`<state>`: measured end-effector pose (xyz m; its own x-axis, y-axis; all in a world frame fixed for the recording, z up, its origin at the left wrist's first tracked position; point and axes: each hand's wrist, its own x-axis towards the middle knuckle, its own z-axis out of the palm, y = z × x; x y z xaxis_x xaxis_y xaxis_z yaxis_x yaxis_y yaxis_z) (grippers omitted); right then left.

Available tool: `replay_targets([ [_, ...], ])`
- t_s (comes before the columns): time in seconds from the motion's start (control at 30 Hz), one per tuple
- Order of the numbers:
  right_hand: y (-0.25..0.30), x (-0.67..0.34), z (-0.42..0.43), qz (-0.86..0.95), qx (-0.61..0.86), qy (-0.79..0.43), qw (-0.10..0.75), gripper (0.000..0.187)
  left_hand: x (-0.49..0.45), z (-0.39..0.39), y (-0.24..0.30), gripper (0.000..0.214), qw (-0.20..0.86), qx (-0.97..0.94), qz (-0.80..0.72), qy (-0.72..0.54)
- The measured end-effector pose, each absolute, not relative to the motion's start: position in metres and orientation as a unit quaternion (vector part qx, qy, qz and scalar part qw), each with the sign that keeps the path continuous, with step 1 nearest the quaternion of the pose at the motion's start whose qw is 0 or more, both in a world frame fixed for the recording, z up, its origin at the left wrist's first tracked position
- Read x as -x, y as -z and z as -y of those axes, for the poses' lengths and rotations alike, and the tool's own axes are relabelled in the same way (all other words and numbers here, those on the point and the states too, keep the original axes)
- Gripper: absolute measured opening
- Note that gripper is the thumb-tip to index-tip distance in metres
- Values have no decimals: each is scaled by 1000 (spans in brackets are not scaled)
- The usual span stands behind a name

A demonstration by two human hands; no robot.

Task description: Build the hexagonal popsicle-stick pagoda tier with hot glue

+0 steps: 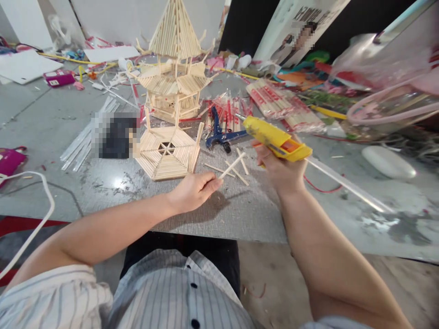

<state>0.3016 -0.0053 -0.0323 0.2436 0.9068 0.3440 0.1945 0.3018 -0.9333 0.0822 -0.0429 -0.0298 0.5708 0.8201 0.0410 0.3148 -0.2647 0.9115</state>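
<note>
Between thumb and fingers, my left hand pinches a short wooden stick that points up and to the right. My right hand is wrapped round a yellow hot glue gun, its nozzle aimed to the left. A long clear glue stick sticks out of the gun's back end. Several loose cut sticks lie on the table just beyond my left hand. Left of them rests a hexagonal wooden stick base with a few upright posts. Behind it stands a tiered pagoda model made of sticks.
A blue hand cutter lies beside the base. Packaged chopsticks are heaped behind the glue gun. Clear glue sticks lie at left by a blurred dark patch. A white mouse-shaped object sits at right; a white cable curves at left.
</note>
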Motion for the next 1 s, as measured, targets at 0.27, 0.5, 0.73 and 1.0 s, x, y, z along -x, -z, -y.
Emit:
replay_targets([
  [0.27, 22, -312, 4, 481, 461, -356, 656, 18, -84, 39, 36, 23, 537, -677, -410, -290],
  [0.5, 21, -323, 7, 553, 451, -421, 560, 42, -88, 35, 33, 24, 575, -629, -436, -289],
  [0.73, 20, -327, 11, 632, 472, -391, 473, 47, -91, 34, 29, 30, 586, -599, -464, -289],
  [1.0, 20, -328, 10, 680, 469, -356, 437, 35, -93, 34, 26, 31, 600, -569, -474, -302],
])
